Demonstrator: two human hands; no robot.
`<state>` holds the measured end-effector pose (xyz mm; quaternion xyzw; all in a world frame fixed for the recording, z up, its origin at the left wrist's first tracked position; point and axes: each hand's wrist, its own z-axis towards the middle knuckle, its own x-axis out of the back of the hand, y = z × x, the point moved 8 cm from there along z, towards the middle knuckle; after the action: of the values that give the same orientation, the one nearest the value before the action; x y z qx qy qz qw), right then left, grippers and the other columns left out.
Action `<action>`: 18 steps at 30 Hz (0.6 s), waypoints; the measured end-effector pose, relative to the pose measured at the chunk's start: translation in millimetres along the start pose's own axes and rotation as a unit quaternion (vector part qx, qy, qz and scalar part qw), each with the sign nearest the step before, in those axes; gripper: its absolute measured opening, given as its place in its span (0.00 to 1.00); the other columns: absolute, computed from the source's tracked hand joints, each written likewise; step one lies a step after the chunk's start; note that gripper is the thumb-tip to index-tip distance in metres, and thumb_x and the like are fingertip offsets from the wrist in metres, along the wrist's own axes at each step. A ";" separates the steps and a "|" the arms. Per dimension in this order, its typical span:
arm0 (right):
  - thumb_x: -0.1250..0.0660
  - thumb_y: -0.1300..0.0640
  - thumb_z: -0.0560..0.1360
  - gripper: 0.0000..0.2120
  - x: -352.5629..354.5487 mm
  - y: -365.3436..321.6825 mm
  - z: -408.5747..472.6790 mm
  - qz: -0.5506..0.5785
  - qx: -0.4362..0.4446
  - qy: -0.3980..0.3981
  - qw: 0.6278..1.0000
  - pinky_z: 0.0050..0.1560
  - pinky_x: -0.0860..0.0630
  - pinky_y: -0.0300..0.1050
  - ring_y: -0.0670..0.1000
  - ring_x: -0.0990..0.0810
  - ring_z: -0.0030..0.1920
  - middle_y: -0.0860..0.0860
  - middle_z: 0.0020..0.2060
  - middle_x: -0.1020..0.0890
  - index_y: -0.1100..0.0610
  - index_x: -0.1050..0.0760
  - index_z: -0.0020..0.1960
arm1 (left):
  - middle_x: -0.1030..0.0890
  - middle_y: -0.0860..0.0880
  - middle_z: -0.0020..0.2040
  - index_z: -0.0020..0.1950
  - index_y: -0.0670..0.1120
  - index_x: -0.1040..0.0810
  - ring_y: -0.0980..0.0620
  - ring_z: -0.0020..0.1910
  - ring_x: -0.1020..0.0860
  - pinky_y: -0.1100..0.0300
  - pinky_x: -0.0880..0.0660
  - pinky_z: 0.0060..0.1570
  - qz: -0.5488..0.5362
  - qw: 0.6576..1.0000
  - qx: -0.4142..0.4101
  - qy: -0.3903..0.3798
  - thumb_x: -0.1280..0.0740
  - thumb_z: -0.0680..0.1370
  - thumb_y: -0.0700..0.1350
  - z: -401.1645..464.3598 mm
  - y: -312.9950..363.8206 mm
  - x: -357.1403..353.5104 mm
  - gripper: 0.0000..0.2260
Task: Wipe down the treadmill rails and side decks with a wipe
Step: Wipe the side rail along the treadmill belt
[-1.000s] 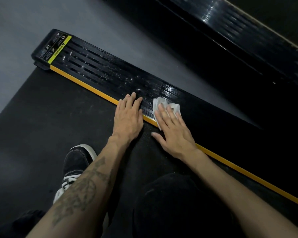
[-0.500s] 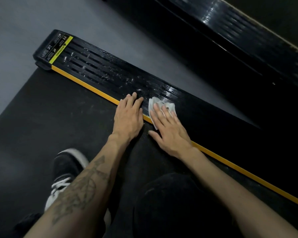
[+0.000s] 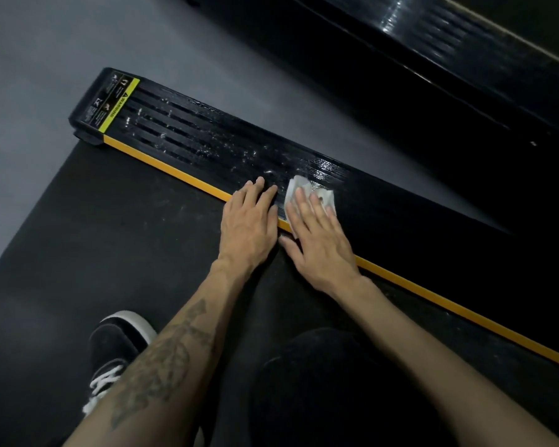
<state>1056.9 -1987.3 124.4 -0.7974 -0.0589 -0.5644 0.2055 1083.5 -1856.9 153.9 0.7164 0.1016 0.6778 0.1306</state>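
A black ribbed side deck with a yellow inner strip runs diagonally from upper left to lower right. White specks and smears cover its left half. A crumpled white wipe lies on the deck under my right hand, whose straight fingers press it flat. My left hand rests flat beside it, fingers straight, fingertips on the deck and palm on the belt. The two hands are almost touching.
The black treadmill belt fills the lower left, with my black shoe and dark trouser knee on it. Grey floor lies beyond the deck's end cap and its warning label. Another dark glossy machine rail crosses the upper right.
My right hand has slid the wipe a little leftward along the deck, closing the gap to my left hand. My foot shifted on the belt. The left hand stays put.
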 end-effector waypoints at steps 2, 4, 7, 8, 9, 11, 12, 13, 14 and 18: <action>0.57 0.38 0.83 0.34 -1.9 1.5 -11.9 -0.016 0.043 0.005 0.999 0.83 0.54 0.57 0.53 0.61 0.83 0.52 0.83 0.59 0.53 0.58 0.84 | 0.29 0.42 0.77 0.75 0.44 0.27 0.43 0.76 0.33 0.46 0.34 0.75 0.001 1.000 -0.026 -0.002 0.43 0.84 0.50 -2.0 -3.0 0.7 0.21; 0.57 0.39 0.83 0.34 -3.3 11.1 -25.9 -0.025 0.053 0.010 0.998 0.82 0.50 0.58 0.53 0.59 0.83 0.52 0.84 0.57 0.53 0.55 0.84 | 0.30 0.41 0.77 0.74 0.42 0.26 0.43 0.76 0.32 0.46 0.34 0.75 -0.012 0.999 -0.042 0.002 0.38 0.84 0.46 -2.5 -6.9 2.7 0.19; 0.56 0.40 0.83 0.34 -5.7 22.1 -35.3 -0.027 0.010 0.019 0.999 0.83 0.51 0.57 0.53 0.59 0.83 0.53 0.84 0.56 0.54 0.54 0.84 | 0.30 0.40 0.76 0.74 0.40 0.26 0.43 0.75 0.32 0.47 0.34 0.76 -0.042 0.998 -0.034 0.012 0.37 0.84 0.43 -1.2 -12.4 8.8 0.18; 0.56 0.39 0.83 0.35 -6.3 20.8 -31.6 -0.017 -0.010 0.023 1.000 0.83 0.53 0.56 0.53 0.60 0.83 0.53 0.84 0.57 0.55 0.55 0.84 | 0.30 0.40 0.76 0.74 0.39 0.27 0.43 0.76 0.32 0.46 0.34 0.76 -0.047 0.998 -0.033 0.017 0.36 0.84 0.43 0.2 -14.1 10.4 0.18; 0.56 0.39 0.83 0.36 -4.2 16.2 -24.8 -0.009 -0.029 0.031 0.999 0.83 0.55 0.55 0.53 0.61 0.83 0.54 0.83 0.58 0.55 0.56 0.84 | 0.30 0.40 0.76 0.74 0.39 0.27 0.42 0.76 0.33 0.46 0.35 0.76 -0.048 0.998 -0.034 0.023 0.36 0.84 0.43 1.9 -15.5 11.9 0.18; 0.55 0.38 0.84 0.36 -0.2 1.8 -6.4 -0.008 -0.054 0.042 0.998 0.82 0.58 0.55 0.54 0.62 0.83 0.55 0.83 0.61 0.56 0.60 0.84 | 0.31 0.39 0.77 0.74 0.39 0.28 0.40 0.77 0.34 0.44 0.36 0.77 -0.035 0.998 -0.038 0.032 0.36 0.83 0.43 6.3 -19.1 14.0 0.19; 0.54 0.39 0.85 0.36 0.4 -6.9 2.9 -0.011 -0.056 0.038 0.998 0.82 0.60 0.55 0.55 0.63 0.83 0.56 0.83 0.62 0.56 0.61 0.84 | 0.32 0.39 0.77 0.75 0.39 0.28 0.40 0.78 0.36 0.43 0.37 0.77 -0.027 0.999 -0.035 0.032 0.36 0.83 0.43 9.6 -21.7 15.3 0.20; 0.53 0.39 0.85 0.36 -0.6 -15.1 10.1 -0.013 -0.049 0.030 0.998 0.82 0.61 0.55 0.55 0.64 0.82 0.56 0.83 0.63 0.56 0.62 0.84 | 0.33 0.39 0.78 0.76 0.40 0.30 0.39 0.79 0.37 0.42 0.39 0.77 -0.022 0.999 -0.027 0.028 0.36 0.84 0.44 13.2 -24.6 16.9 0.21; 0.52 0.39 0.84 0.36 -1.7 -22.2 13.4 -0.015 -0.032 0.022 0.999 0.82 0.61 0.55 0.55 0.64 0.82 0.55 0.83 0.63 0.55 0.61 0.84 | 0.34 0.39 0.79 0.77 0.40 0.31 0.39 0.80 0.39 0.42 0.40 0.78 -0.019 0.999 -0.017 0.020 0.37 0.84 0.45 16.6 -28.0 18.3 0.22; 0.46 0.41 0.84 0.35 -5.6 -17.6 -5.9 -0.044 0.049 0.026 0.997 0.83 0.53 0.57 0.54 0.60 0.83 0.53 0.84 0.57 0.54 0.54 0.85 | 0.45 0.42 0.84 0.81 0.43 0.39 0.42 0.83 0.48 0.43 0.49 0.81 -0.007 0.999 0.031 -0.028 0.39 0.85 0.51 26.5 -42.9 17.5 0.27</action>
<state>1044.1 -1972.8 125.5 -0.7682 -0.1163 -0.5896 0.2208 1112.3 -1812.1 155.2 0.7380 0.1242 0.6531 0.1162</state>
